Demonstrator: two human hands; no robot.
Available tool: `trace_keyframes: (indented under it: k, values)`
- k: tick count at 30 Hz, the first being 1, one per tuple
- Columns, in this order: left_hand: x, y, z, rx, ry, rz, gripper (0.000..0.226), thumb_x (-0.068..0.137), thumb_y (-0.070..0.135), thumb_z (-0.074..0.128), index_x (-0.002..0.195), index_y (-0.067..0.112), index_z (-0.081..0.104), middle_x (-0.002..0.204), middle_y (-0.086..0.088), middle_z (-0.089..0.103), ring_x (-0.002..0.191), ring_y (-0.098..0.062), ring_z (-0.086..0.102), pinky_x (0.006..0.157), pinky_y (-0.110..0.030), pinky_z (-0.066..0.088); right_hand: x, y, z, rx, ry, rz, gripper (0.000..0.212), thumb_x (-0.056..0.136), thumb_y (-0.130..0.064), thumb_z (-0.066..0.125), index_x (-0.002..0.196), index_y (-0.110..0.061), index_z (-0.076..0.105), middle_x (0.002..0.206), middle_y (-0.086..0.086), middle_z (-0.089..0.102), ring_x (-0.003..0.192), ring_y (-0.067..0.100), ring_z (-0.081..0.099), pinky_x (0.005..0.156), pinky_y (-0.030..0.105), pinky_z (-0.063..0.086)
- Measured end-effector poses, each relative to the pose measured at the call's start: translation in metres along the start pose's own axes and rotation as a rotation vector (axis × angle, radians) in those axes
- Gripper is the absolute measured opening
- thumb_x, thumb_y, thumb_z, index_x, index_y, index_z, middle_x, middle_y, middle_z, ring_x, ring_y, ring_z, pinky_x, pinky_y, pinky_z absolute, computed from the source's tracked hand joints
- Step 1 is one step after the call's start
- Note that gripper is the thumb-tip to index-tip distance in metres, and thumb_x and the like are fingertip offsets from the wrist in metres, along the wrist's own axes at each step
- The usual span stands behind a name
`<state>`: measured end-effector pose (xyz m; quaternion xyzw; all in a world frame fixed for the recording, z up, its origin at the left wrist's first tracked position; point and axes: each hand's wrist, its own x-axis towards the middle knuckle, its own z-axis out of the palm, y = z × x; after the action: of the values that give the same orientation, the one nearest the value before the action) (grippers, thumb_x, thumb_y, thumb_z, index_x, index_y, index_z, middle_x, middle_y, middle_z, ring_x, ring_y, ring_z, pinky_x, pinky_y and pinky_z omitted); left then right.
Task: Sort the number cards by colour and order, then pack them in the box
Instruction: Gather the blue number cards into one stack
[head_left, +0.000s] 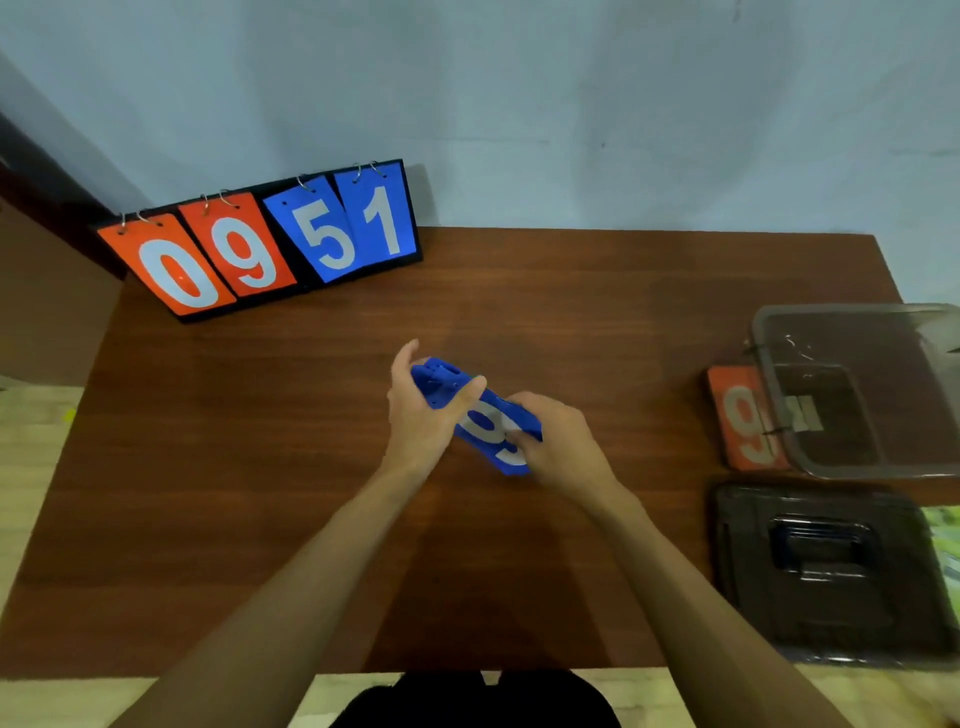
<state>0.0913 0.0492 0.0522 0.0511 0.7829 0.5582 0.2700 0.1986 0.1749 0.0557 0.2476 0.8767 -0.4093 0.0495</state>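
While the stack of blue number cards (496, 415), white 9 uppermost, is held over the middle of the surface (311, 467), with the left grip (421, 410) curled round its far end and the right grip (561, 441) pinching its near end, square the edges between both before moving any card. Fan the cards only slightly to verify the numerical order, thumbs firm, since loose glossy cards are likely to slip apart. The orange stack (740, 421) lies just beside the transparent box (857, 470) at the right, where the blue stack probably belongs next.
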Motion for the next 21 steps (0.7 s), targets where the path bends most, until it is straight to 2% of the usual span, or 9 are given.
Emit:
trace_keyframes:
  k: [2,4,6,8,11,14,17,19,21]
  values:
    - [0.009,-0.001,0.015,-0.002,-0.02,-0.08,0.068,0.066,0.057,0.074,0.12,0.032,0.041,0.129,0.002,0.047,0.116,-0.016,0.052,0.099,-0.039,0.046,0.007,0.008,-0.006,-0.091,0.004,-0.037,0.028,0.088,-0.01,0.058,0.113,-0.022,0.059,0.105,-0.004,0.062,0.095,0.012,0.058,0.086,0.029,0.049]
    - [0.014,-0.004,0.032,0.0,0.019,-0.102,0.044,0.071,0.054,0.072,0.099,0.032,0.046,0.111,0.0,0.059,0.1,-0.015,0.061,0.088,-0.034,0.051,0.012,0.021,-0.013,-0.141,0.038,-0.08,0.026,0.088,-0.012,0.057,0.111,-0.024,0.06,0.097,-0.004,0.062,0.088,0.013,0.057,0.081,0.033,0.051]
    - [0.016,-0.007,0.049,-0.019,0.04,-0.103,0.036,0.076,0.051,0.069,0.094,0.03,0.045,0.1,0.002,0.063,0.088,-0.011,0.064,0.072,-0.022,0.047,0.017,0.038,-0.02,-0.176,0.087,-0.107,0.026,0.088,-0.016,0.057,0.112,-0.026,0.062,0.093,-0.005,0.061,0.084,0.014,0.057,0.076,0.035,0.051]
    - [0.019,-0.011,0.067,-0.017,0.053,-0.096,0.033,0.082,0.049,0.064,0.097,0.026,0.044,0.095,0.003,0.062,0.083,-0.009,0.063,0.066,-0.018,0.041,0.022,0.055,-0.026,-0.22,0.139,-0.128,0.028,0.088,-0.019,0.06,0.114,-0.028,0.063,0.094,-0.004,0.062,0.084,0.014,0.059,0.073,0.032,0.05]
    - [0.026,-0.02,0.093,-0.013,0.081,-0.135,0.026,0.088,0.042,0.057,0.102,0.026,0.042,0.092,0.005,0.059,0.084,-0.012,0.061,0.074,-0.026,0.047,0.03,0.081,-0.031,-0.255,0.194,-0.168,0.028,0.086,-0.018,0.063,0.112,-0.027,0.065,0.093,-0.004,0.063,0.084,0.014,0.058,0.07,0.028,0.047]
    - [0.027,-0.031,0.117,0.003,0.071,-0.147,0.024,0.094,0.033,0.051,0.114,0.037,0.038,0.096,0.019,0.05,0.089,-0.001,0.054,0.077,-0.023,0.042,0.035,0.106,-0.03,-0.185,0.241,-0.106,0.023,0.086,-0.021,0.065,0.109,-0.023,0.068,0.095,-0.005,0.061,0.087,0.01,0.056,0.075,0.017,0.039]
    - [0.027,-0.033,0.134,0.036,0.108,-0.144,0.016,0.094,0.031,0.049,0.108,0.038,0.043,0.098,0.019,0.051,0.092,-0.001,0.053,0.076,-0.021,0.041,0.034,0.12,-0.027,0.02,0.261,-0.009,0.022,0.082,-0.027,0.07,0.104,-0.025,0.069,0.095,-0.01,0.059,0.08,-0.003,0.051,0.072,0.005,0.038]
    - [0.029,-0.029,0.143,0.055,0.117,-0.196,0.009,0.094,0.035,0.049,0.102,0.033,0.046,0.101,0.011,0.055,0.095,-0.009,0.056,0.085,-0.031,0.047,0.03,0.124,-0.028,0.228,0.318,0.044,0.023,0.077,-0.033,0.073,0.099,-0.03,0.067,0.095,-0.015,0.059,0.083,-0.007,0.055,0.073,0.003,0.043]
    - [0.03,-0.027,0.151,0.052,0.124,-0.238,0.026,0.094,0.041,0.046,0.113,0.025,0.047,0.111,0.001,0.059,0.103,-0.016,0.058,0.091,-0.039,0.048,0.024,0.125,-0.029,0.487,0.401,0.12,0.022,0.075,-0.039,0.073,0.094,-0.032,0.065,0.096,-0.015,0.063,0.089,-0.005,0.06,0.075,0.009,0.049]
